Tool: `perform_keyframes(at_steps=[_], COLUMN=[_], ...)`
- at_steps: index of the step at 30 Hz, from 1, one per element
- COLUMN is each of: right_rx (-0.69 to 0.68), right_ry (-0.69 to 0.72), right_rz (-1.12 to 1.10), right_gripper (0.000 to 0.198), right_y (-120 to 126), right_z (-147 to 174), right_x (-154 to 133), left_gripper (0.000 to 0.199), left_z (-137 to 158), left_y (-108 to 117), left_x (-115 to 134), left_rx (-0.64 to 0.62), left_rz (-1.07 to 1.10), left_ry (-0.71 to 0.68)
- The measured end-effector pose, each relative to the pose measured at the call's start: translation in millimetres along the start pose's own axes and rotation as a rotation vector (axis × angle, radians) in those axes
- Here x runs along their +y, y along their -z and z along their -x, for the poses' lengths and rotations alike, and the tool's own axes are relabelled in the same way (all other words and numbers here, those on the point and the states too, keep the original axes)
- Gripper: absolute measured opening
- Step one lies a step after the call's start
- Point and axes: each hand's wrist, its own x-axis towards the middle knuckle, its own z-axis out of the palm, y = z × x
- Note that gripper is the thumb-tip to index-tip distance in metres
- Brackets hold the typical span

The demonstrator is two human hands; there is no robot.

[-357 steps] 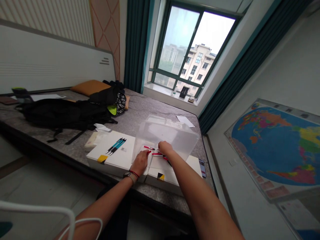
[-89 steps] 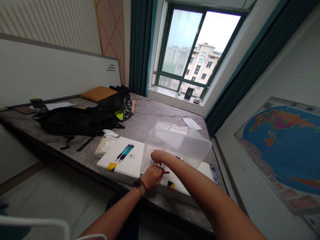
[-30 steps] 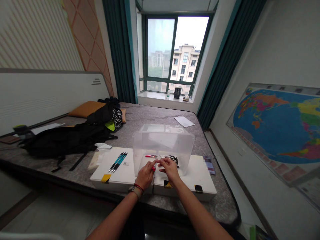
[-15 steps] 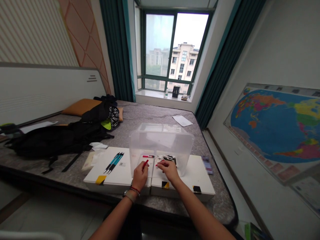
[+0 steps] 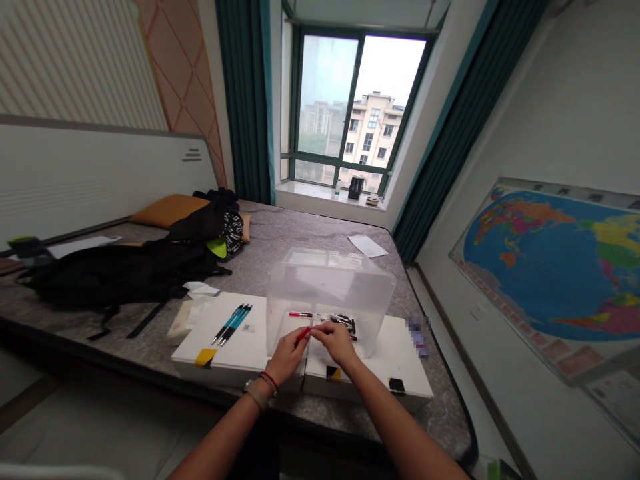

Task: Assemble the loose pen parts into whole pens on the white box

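Observation:
My left hand [image 5: 286,355] is closed around a short red pen part [image 5: 302,335], which points up and to the right. The fingertips of my right hand [image 5: 337,341] are pinched at the upper end of that part, on a small red piece mostly covered by the fingers. Both hands are at the open side of a clear plastic box [image 5: 373,293] lying on its side. Inside it, just beyond my fingers, are a red-and-black pen [image 5: 300,314] and a pile of black and silvery pen parts [image 5: 345,323].
Teal-and-black pens [image 5: 233,325] lie together on a white box [image 5: 200,347], left of the clear box. Tissues [image 5: 193,310] sit by its left edge. Further back on the bed are a black backpack [image 5: 115,273] and a white sheet of paper [image 5: 367,246].
My hands have come together; the right fingertips, earlier apart with a small red piece, now meet the red pen part in the left. The view has shifted slightly.

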Motion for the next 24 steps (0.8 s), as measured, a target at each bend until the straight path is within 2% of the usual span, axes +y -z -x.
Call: perform_keyframes(at_steps=[4, 18, 21, 24], right_rx=[-0.033, -0.041, 0.007, 0.017], right_ry=[-0.002, -0.018, 0.008, -0.005], right_rz=[0.008, 0.036, 0.245, 0.629], right_gripper=[0.026, 0.034, 0.030, 0.018], right_y=[1.3, 8.2, 15.6, 19.8], right_z=[-2.0, -13.4, -25.4, -44.6], right_x=[-2.7, -11.9, -11.0, -8.3], left_gripper=[0.031, 0.036, 0.038, 0.041], left_z=[0.4, -5.3, -6.0, -3.1], left_y=[1.5, -1.3, -4.9, -9.7], left_x=[0.2, 10.6, 4.7, -6.4], left_rx=[-0.017, 0.022, 0.070, 0.167], left_rz=[-0.018, -0.062, -0.019, 0.025], left_ry=[-0.039, -0.029, 0.011, 0.086])
